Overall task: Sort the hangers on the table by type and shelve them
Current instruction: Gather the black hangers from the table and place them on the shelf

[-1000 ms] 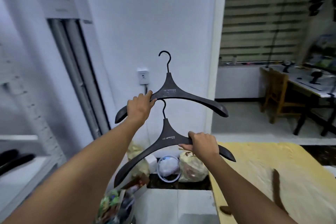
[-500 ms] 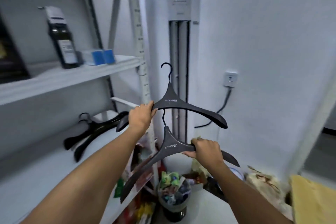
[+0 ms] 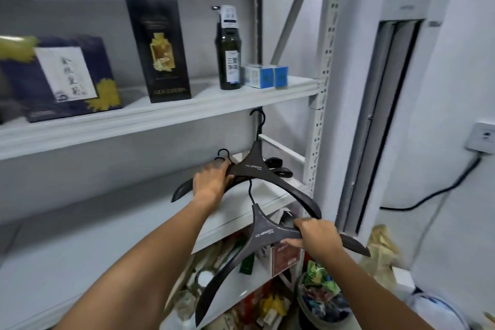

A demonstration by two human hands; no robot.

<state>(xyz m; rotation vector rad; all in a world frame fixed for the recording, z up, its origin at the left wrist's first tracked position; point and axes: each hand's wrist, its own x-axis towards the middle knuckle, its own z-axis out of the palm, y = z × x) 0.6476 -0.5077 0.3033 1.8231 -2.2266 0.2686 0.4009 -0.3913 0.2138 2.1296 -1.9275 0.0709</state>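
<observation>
My left hand [image 3: 211, 178] grips the left arm of a dark wide-shouldered hanger [image 3: 267, 173], held over the middle shelf [image 3: 128, 211] of a grey rack. My right hand [image 3: 318, 233] grips the right arm of a second identical dark hanger [image 3: 261, 233], lower and nearer to me, in front of the shelf edge. Behind the upper hanger, more dark hangers [image 3: 278, 167] lie on the shelf; their hooks and arm ends show past my left hand.
The upper shelf [image 3: 150, 118] holds a blue box, a tall black box, a dark bottle [image 3: 229, 61] and small blue-white boxes. The rack post [image 3: 321, 88] stands right of the hangers. Below are cluttered goods and a full bin [image 3: 321, 300]. A standing air conditioner [image 3: 388, 88] is to the right.
My view has swung left and closer to the rack. Both hangers have moved with my hands toward the middle shelf; the upper one now hangs over the shelf next to the hangers lying there.
</observation>
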